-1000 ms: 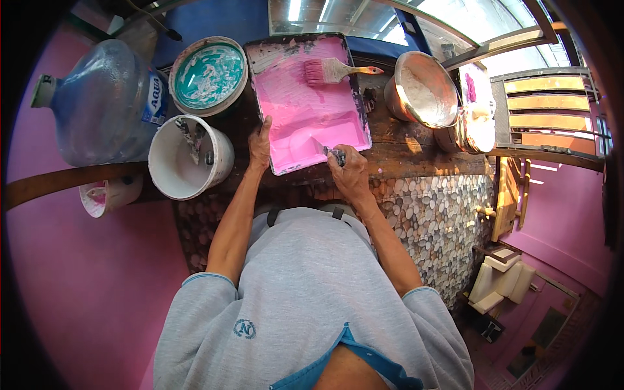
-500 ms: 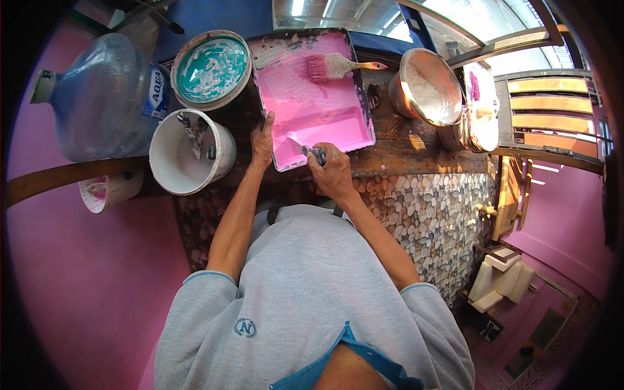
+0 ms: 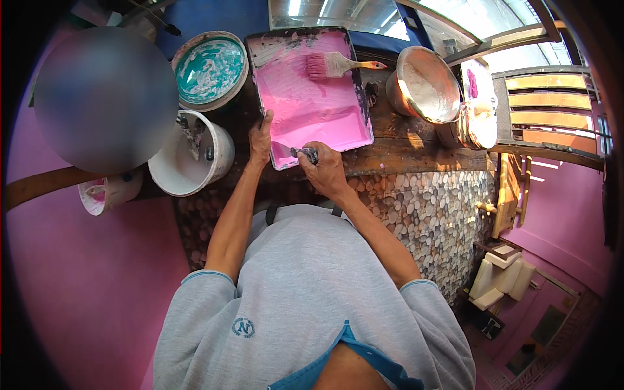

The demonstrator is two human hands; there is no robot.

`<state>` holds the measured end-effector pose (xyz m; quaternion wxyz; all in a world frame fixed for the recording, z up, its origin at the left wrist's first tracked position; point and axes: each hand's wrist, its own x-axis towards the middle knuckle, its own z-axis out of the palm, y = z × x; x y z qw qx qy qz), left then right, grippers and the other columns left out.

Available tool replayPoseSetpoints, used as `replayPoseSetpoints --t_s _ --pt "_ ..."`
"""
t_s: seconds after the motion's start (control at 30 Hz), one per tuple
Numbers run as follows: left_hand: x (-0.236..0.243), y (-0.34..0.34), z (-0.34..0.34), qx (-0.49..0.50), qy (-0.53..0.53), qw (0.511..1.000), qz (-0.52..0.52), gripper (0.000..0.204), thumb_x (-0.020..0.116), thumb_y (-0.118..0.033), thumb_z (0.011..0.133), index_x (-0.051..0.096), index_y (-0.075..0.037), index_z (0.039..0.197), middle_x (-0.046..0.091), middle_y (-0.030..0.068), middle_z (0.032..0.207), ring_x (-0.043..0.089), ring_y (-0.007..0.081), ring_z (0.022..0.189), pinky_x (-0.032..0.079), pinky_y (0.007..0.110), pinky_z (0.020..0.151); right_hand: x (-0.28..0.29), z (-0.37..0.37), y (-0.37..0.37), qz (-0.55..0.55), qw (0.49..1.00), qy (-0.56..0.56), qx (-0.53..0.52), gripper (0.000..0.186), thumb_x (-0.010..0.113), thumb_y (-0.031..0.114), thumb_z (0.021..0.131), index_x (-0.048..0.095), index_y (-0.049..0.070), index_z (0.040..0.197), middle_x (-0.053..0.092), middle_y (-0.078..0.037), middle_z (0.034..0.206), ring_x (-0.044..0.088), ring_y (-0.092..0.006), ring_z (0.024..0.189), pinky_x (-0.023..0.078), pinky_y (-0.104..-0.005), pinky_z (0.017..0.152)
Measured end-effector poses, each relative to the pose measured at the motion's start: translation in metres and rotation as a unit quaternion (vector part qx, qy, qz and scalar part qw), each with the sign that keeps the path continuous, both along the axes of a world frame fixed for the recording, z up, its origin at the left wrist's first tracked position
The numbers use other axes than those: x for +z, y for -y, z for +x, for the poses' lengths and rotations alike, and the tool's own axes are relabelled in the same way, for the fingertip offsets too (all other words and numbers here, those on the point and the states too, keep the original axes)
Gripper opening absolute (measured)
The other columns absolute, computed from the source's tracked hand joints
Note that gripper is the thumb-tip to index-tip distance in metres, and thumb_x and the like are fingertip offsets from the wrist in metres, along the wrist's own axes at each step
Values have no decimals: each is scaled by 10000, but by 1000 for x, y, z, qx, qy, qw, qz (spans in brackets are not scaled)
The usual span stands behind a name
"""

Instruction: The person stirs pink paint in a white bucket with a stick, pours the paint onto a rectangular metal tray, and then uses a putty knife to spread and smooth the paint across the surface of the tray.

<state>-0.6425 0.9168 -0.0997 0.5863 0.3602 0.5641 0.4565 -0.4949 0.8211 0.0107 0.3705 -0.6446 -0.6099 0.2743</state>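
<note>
A paint tray [image 3: 359, 84] coated in pink paint lies on a dark wooden ledge. My left hand [image 3: 262, 138] grips the tray's left edge near its front corner. My right hand [image 3: 325, 170] is shut on a small paint-smeared tool [image 3: 304, 153] whose tip rests on the tray's front edge; its blade is mostly hidden by my fingers. A wide brush [image 3: 335, 64] with pink bristles and an orange handle lies across the far part of the tray.
Left of the tray stand a white bucket [image 3: 218, 162] with a tool inside and a can of teal paint [image 3: 209, 69]. A small pink-stained cup [image 3: 104, 194] sits further left. To the right are an orange bucket of white powder [image 3: 422, 84] and another container [image 3: 478, 120]. A pebble-tiled surface [image 3: 422, 214] lies below the ledge.
My right hand has drawn the tool leftward and toward me along the tray's front edge. My left hand has kept its hold on the tray's left side.
</note>
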Motion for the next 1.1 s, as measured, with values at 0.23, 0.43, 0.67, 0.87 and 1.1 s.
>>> replayPoseSetpoints --t_s 0.23,0.43,0.67,0.87,1.1 --pt "-2 -2 2 -6 20 1000 23 701 610 -567 859 606 68 1157 619 102 1065 520 164 974 405 308 908 2 38 7 -11 998 18 -64 232 650 178 836 628 -45 896 635 -209 793 644 -335 713 508 -398 666" --pt "-5 -2 2 -9 -8 1000 18 680 605 -561 866 618 69 1125 620 94 1023 518 159 933 414 313 877 3 61 17 20 995 67 -74 231 649 148 835 609 -35 969 632 -210 819 641 -343 729 511 -397 671" --pt "-6 -6 3 -17 -16 1000 -4 652 609 -560 866 634 56 1077 598 55 952 490 136 890 417 293 825 0 60 17 35 994 85 -54 205 632 114 840 598 -30 981 622 -199 836 627 -361 733 509 -412 666" --pt "0 -5 10 -10 6 1000 5 650 611 -547 871 628 59 1108 605 58 981 502 137 902 421 291 830 -1 60 16 23 993 90 -71 191 634 114 838 600 -30 959 620 -201 838 627 -352 720 507 -411 659" --pt "6 -4 7 -24 5 1000 -9 655 611 -526 879 609 71 1147 615 73 1026 519 144 935 418 292 863 -1 64 15 51 991 85 -94 198 637 125 844 607 -34 957 622 -207 820 628 -353 715 500 -397 651"
